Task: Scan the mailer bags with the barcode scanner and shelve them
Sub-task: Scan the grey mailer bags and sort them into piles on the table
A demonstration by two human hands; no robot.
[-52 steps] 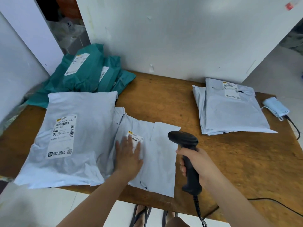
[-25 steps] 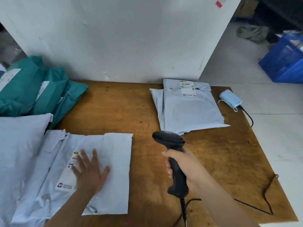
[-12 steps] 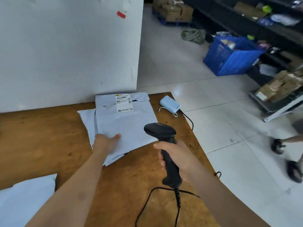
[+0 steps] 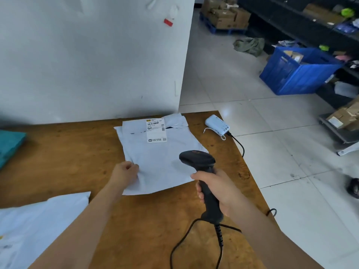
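Wooden table (image 4: 68,152) fills the lower view, set against a white wall (image 4: 87,55) with a small red tag (image 4: 168,22) stuck to it. Near the far right corner lies a pile of pale grey mailer bags (image 4: 165,152), flat on the wood, with a white shipping label (image 4: 156,130) facing up at the far end. The left hand (image 4: 125,172) has its fingers curled at the pile's near-left edge, gripping the plastic there. The right hand (image 4: 215,189) is wrapped round the handle of a black barcode scanner (image 4: 202,171), held upright with its head over the pile's near-right corner; its cable (image 4: 180,243) loops down toward the table's near edge. Just right of the pile sits a small white device (image 4: 216,124) with a black lead plugged in. 1 teal mailer (image 4: 9,144) shows at the left edge and 1 white mailer (image 4: 38,224) at the near left. Beyond the tiled floor (image 4: 272,133) stand a blue crate (image 4: 299,70), cardboard boxes (image 4: 225,14) and dark shelving (image 4: 310,16).
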